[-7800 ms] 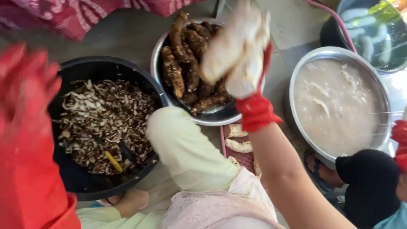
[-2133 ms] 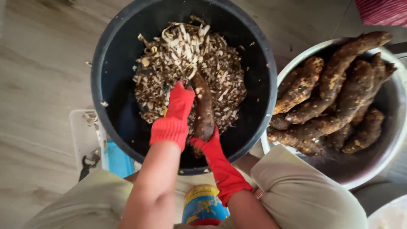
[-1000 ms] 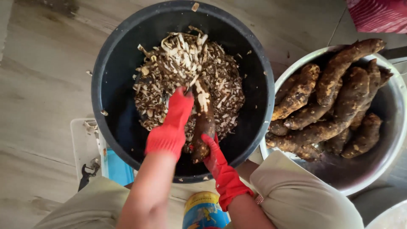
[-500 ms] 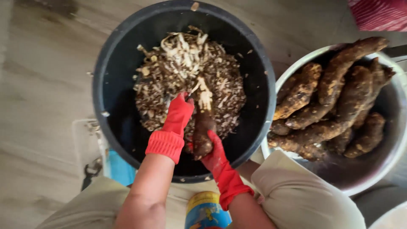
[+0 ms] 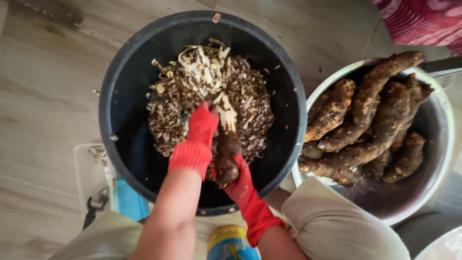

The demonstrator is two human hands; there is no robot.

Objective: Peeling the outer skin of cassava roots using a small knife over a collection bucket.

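Brown cassava root [image 5: 226, 156], top partly peeled white, upright over peelings.

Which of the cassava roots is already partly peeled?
The cassava root held in the hands over the black tub: its upper end shows pale flesh. Those in the metal bowl keep brown skin.

- The scene is lit evenly by soft, bright daylight; no single source is seen.
- Only faint shadows are cast on the floor [image 5: 43, 96].
- The inner wall of the black tub [image 5: 130, 91] is left dim, and a dull sheen is carried on the rim of the metal bowl [image 5: 445, 144].
- The gloved hands are slightly smeared by motion.
- The corners are softened and mildly stretched.
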